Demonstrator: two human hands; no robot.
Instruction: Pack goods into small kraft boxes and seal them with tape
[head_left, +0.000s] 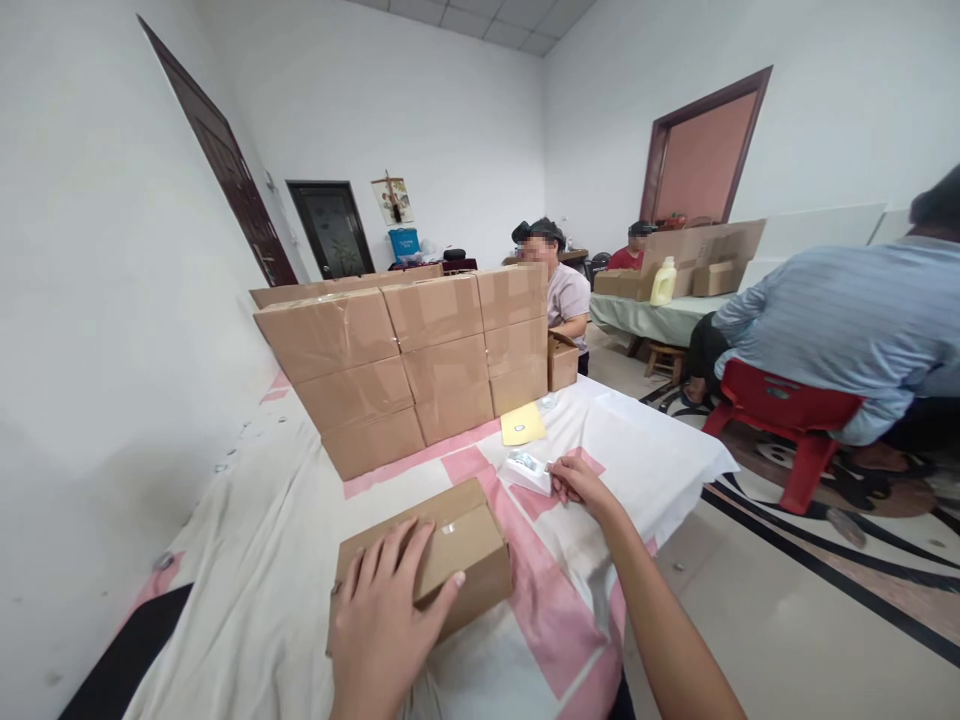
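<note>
My left hand (386, 610) lies flat with fingers spread on top of a closed brown cardboard box (465, 545) near the front of the table. My right hand (574, 482) reaches forward, its fingers pinched on the edge of a small white packet (525, 470) that rests on the pink and white tablecloth (637, 450). A yellow paper (523, 424) lies just beyond the packet.
A wall of stacked taped cardboard boxes (405, 350) stands across the back of the table. A person sits behind it, another at a far table with a bottle (664, 282). A person in a striped shirt sits on a red stool (780, 420) to the right.
</note>
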